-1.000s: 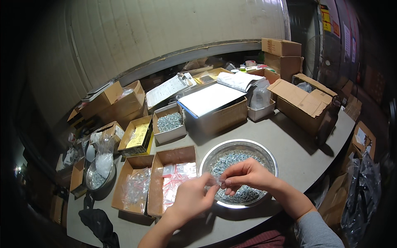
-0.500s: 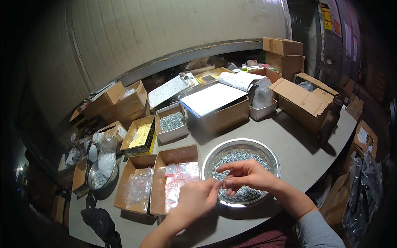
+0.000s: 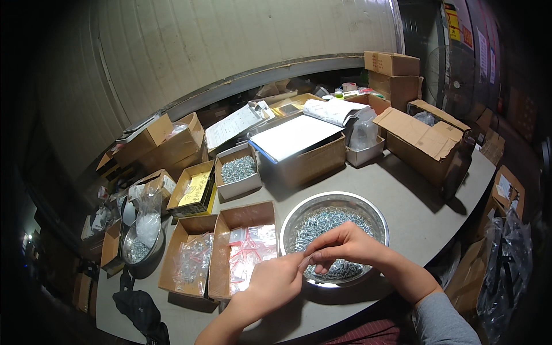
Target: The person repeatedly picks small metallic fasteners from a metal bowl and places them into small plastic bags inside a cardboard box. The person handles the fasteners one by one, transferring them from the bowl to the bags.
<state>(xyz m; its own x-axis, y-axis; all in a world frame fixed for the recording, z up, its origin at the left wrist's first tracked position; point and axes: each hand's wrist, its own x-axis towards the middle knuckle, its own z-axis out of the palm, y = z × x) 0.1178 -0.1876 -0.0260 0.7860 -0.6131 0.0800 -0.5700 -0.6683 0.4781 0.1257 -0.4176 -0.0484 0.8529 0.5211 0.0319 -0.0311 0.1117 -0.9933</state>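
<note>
Over the near left rim of a steel bowl [image 3: 381, 218] full of small silvery screws [image 3: 328, 221], my two hands meet at the fingertips. My left hand [image 3: 277, 278] is closed, thumb against the fingers, with a small pale sliver of something showing at its tips. The thumb and index finger of my right hand [image 3: 348, 244] are pinched together right beside it; what they hold is too small to make out. Left of the bowl, a cardboard box [image 3: 247, 213] holds clear bags with red strips [image 3: 253, 247]. Another open box [image 3: 192, 226] beside it has small filled bags [image 3: 194, 259].
Behind these stand a white box of screws [image 3: 238, 169], a box with yellow paper [image 3: 195, 188] and a carton topped by a white sheet [image 3: 293, 137]. A flapped carton [image 3: 422, 135] is at the right. A smaller metal bowl [image 3: 138, 253] and black cloth [image 3: 138, 310] lie left.
My right index finger and thumb, apart before, have come together at the left fingertips. My left hand has hardly moved. The boxes and bowl stay put.
</note>
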